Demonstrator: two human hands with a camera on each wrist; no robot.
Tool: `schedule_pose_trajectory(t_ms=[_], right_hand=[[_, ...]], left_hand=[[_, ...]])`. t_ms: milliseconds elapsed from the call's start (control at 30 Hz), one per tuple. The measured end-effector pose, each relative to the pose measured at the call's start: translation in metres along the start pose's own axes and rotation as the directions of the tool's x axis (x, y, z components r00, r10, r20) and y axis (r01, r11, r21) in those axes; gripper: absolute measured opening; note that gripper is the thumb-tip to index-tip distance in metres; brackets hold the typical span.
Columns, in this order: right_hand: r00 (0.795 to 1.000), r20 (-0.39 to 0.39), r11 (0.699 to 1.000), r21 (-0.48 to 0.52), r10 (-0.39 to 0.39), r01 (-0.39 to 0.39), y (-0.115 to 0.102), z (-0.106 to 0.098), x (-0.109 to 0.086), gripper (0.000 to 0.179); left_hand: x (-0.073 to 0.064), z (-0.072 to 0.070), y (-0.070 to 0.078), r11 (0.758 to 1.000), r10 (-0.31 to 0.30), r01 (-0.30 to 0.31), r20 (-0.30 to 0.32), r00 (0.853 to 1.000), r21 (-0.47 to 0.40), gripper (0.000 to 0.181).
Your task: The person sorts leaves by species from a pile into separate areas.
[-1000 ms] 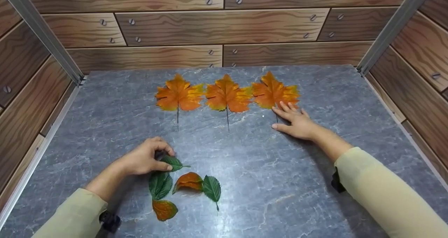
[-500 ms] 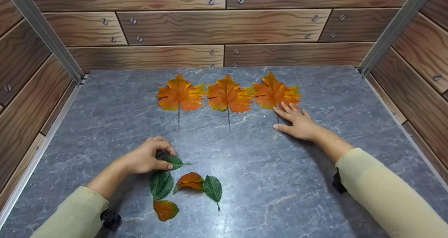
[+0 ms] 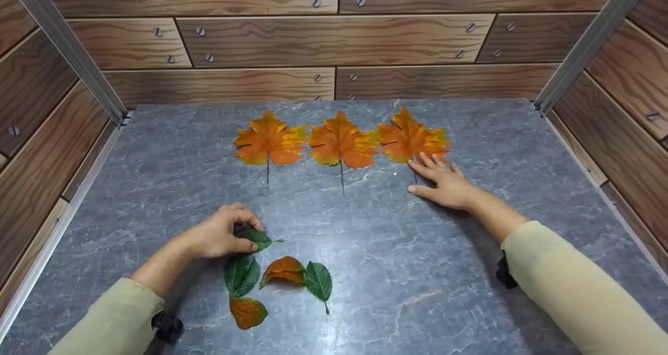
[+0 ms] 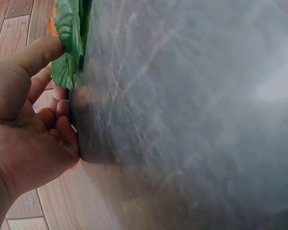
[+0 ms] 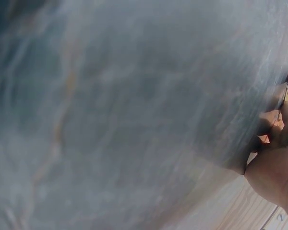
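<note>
My left hand (image 3: 222,232) pinches a green leaf (image 3: 259,238) between thumb and fingers, low over the table, its short stem pointing right. The left wrist view shows the thumb on the green leaf (image 4: 69,28). Just below that hand lie another green leaf (image 3: 242,276) and a small orange-green leaf (image 3: 248,312). To their right, a curled orange leaf (image 3: 284,270) touches a third green leaf (image 3: 318,281). My right hand (image 3: 443,184) rests with spread fingers on the lower edge and stem of the right orange maple leaf (image 3: 409,135).
A middle maple leaf (image 3: 342,138) and a left maple leaf (image 3: 269,138) complete a row at the back, stems toward me. The grey marbled table (image 3: 376,271) is enclosed by wood-patterned walls (image 3: 334,39) at the back and both sides.
The pinched green leaf has turned slightly, its stem end moving away from me. The right hand and the leaves on the table stay put; the whole view shifts a little.
</note>
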State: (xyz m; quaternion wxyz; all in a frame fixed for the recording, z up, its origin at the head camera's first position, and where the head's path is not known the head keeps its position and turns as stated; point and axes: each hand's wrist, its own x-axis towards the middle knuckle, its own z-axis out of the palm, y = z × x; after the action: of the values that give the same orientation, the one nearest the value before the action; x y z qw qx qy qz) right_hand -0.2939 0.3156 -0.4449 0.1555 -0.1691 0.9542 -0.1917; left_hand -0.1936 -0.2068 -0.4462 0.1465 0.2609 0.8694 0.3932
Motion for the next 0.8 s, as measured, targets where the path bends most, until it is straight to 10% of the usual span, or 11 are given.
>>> schedule_pose_trajectory(t_ms=[433, 800], right_hand=[[1.0, 0.007, 1.0, 0.0, -0.02, 0.02, -0.002, 0.005, 0.001, 0.084], [1.0, -0.009, 1.0, -0.015, -0.013, 0.013, 0.0, -0.002, -0.001, 0.085]], left_hand=[[-0.006, 0.003, 0.01, 0.998, -0.032, 0.033, -0.011, 0.999, 0.056, 0.012], [0.0, -0.006, 0.021, 0.987, -0.09, 0.092, 0.022, 0.996, -0.134, 0.005]])
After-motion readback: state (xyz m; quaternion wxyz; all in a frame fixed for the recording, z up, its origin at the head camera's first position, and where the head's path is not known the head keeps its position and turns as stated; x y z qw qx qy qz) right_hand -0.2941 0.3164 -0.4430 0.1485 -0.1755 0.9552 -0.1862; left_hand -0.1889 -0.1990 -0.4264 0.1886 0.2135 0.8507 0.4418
